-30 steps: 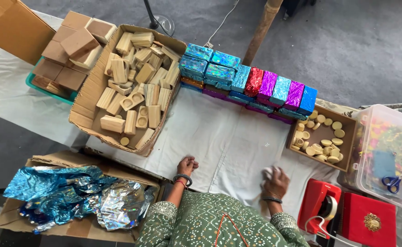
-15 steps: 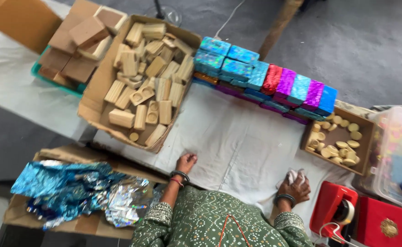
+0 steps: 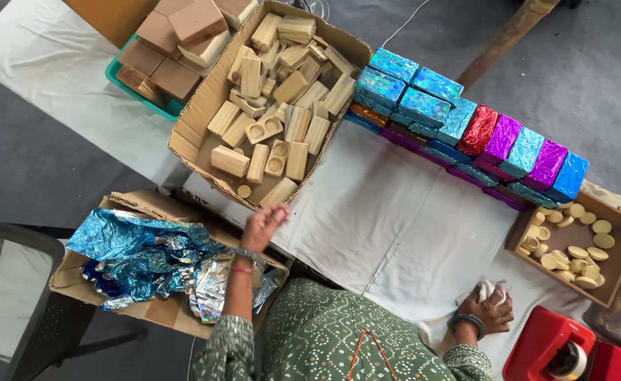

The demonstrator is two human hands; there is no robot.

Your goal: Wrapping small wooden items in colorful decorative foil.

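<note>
A white cloth covers the surface [image 3: 395, 212]. The cardboard box of wooden blocks [image 3: 268, 106] sits at its left edge; the left hand [image 3: 262, 224], fingers loosely spread, hovers just beside it. The right hand [image 3: 490, 310] presses a crumpled white rag [image 3: 485, 289] against the surface, its grip closed around it

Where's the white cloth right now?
In the head view, the white cloth is bunched under the right hand on the sheet-covered table, lower right, just left of the red tape dispenser and below the tray of wooden discs.
</note>
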